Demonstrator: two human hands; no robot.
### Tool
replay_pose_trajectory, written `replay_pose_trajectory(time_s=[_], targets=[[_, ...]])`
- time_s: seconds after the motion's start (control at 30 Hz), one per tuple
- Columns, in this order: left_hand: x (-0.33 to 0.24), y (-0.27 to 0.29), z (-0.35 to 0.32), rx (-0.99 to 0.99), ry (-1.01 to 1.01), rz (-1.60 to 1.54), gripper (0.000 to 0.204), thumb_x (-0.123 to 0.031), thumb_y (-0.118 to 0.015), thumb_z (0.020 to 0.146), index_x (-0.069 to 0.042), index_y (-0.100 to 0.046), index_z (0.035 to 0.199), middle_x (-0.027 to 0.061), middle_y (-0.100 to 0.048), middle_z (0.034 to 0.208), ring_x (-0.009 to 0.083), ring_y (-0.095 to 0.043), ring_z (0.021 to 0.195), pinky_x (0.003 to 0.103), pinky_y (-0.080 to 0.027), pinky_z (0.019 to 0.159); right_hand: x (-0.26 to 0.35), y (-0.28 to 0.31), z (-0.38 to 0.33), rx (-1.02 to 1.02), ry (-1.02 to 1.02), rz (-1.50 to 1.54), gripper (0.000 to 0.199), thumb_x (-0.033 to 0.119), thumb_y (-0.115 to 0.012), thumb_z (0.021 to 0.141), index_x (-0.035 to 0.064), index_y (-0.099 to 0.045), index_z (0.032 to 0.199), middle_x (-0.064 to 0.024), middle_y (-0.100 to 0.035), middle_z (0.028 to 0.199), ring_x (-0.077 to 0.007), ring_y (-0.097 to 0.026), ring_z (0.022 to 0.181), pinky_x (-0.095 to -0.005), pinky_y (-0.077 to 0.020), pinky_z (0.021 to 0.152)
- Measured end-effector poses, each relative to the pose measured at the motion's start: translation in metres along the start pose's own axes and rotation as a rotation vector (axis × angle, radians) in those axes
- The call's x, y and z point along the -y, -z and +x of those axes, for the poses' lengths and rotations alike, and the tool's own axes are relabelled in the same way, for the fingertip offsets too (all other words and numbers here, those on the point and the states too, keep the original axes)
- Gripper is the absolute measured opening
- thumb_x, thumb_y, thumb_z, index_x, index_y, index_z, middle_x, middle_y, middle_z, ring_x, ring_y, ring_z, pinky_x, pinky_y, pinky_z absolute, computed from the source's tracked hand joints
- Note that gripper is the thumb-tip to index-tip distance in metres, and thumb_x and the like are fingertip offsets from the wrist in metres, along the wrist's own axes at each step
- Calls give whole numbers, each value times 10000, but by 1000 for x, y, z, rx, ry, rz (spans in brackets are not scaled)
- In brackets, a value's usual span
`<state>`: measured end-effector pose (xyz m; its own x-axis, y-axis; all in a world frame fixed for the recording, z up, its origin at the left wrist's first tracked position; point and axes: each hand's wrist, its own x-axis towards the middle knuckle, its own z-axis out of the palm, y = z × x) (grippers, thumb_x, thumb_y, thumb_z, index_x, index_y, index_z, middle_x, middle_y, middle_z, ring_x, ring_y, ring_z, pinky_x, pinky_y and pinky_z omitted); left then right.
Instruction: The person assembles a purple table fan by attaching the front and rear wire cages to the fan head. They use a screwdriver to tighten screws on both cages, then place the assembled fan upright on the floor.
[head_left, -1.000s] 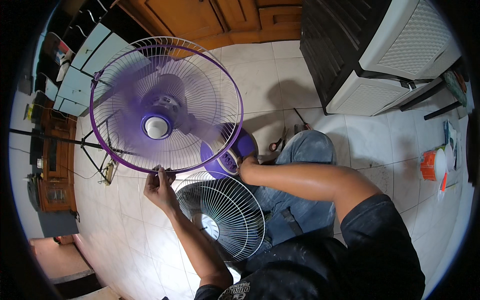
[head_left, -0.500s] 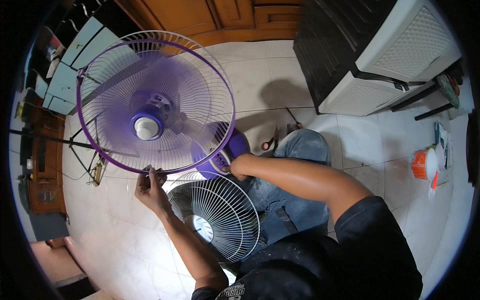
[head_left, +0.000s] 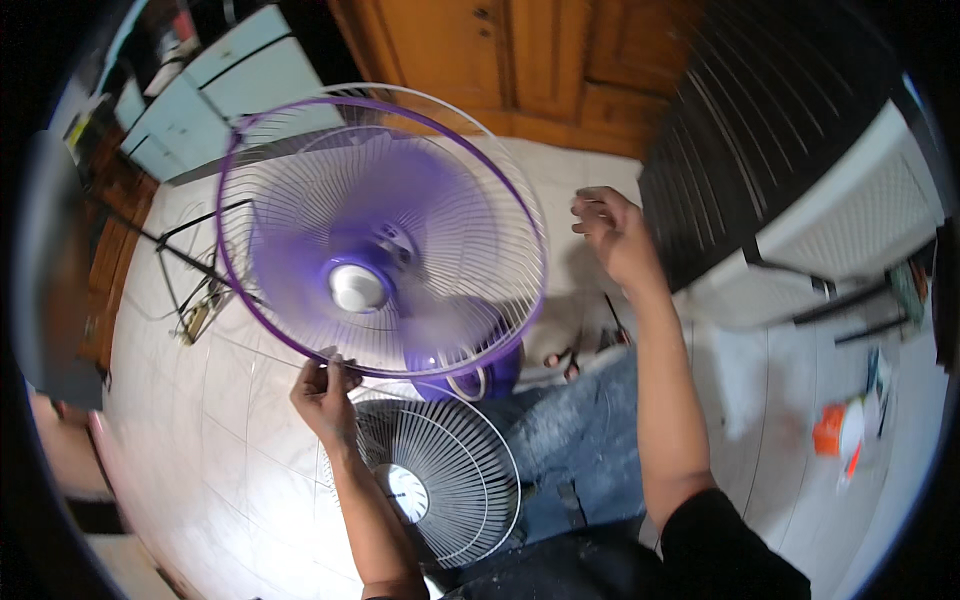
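A purple electric fan point(head_left: 358, 289) stands before me, its blades smeared as if turning. A purple ring point(head_left: 225, 235) runs round its white wire rear cage. My left hand point(head_left: 325, 395) is closed on the ring's near lower edge, fingers pinched there. Raised beyond the fan's right side, my right hand point(head_left: 615, 235) holds nothing, with its fingers loosely bent and apart. Below the fan, against my leg, a separate white wire fan grille point(head_left: 450, 480) with a round centre disc rests. The fan's purple base point(head_left: 500, 375) shows partly behind the cage.
Scissors point(head_left: 562, 362) and a thin tool point(head_left: 615, 318) lie on the tiles by my knee. A dark drawer cabinet point(head_left: 750, 130) with pale fronts stands at right. An orange-and-white tub point(head_left: 838, 430) sits farther right. At left are a black metal stand point(head_left: 205, 262) and pale drawers point(head_left: 240, 85).
My right hand has left the fan's base and risen to the right of the cage. The left hand stays on the ring. The head view has shifted and tilted.
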<state>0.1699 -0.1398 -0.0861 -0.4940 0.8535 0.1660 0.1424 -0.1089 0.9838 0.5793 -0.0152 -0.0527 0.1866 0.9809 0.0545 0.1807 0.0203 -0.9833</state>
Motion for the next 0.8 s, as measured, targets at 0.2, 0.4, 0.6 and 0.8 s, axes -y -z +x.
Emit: replay_pose_trajectory(time_s=[0.2, 0.4, 0.6, 0.8], targets=[[-1, 7, 1, -7, 29, -46, 131, -47, -700, 1013, 78, -722, 1044, 54, -694, 733, 94, -646, 620, 247, -560, 598, 143, -50, 2, 272, 511, 242, 367, 273, -723, 1035, -16, -707, 1259, -112, -751, 1110, -170, -714, 1051, -317, -552, 970], [-3, 6, 0, 5, 47, -32, 170, -43, -705, 995, 104, -715, 1081, 101, -730, 772, 131, -688, 638, 270, -589, 597, 204, -87, 9, 143, 907, -279, 391, 243, -789, 950, -7, -725, 1243, -167, -756, 1128, -267, -754, 1039, -369, -587, 936], [-8, 9, -6, -8, 78, -52, 191, -54, -722, 970, 117, -725, 1056, 94, -738, 750, 126, -703, 645, 267, -603, 615, 241, -76, -1, 357, 874, -473, 350, 89, -654, 1004, -15, -698, 1336, -205, -765, 1165, -280, -757, 1075, -387, -593, 961], [-10, 8, -7, -10, 52, -15, 203, -38, -708, 954, 127, -725, 1071, 128, -753, 753, 147, -725, 647, 275, -612, 627, 232, -41, 1, 487, 615, -236, 409, 75, -680, 1007, -44, -652, 1397, -214, -739, 1274, -319, -725, 1184, -409, -561, 1059]])
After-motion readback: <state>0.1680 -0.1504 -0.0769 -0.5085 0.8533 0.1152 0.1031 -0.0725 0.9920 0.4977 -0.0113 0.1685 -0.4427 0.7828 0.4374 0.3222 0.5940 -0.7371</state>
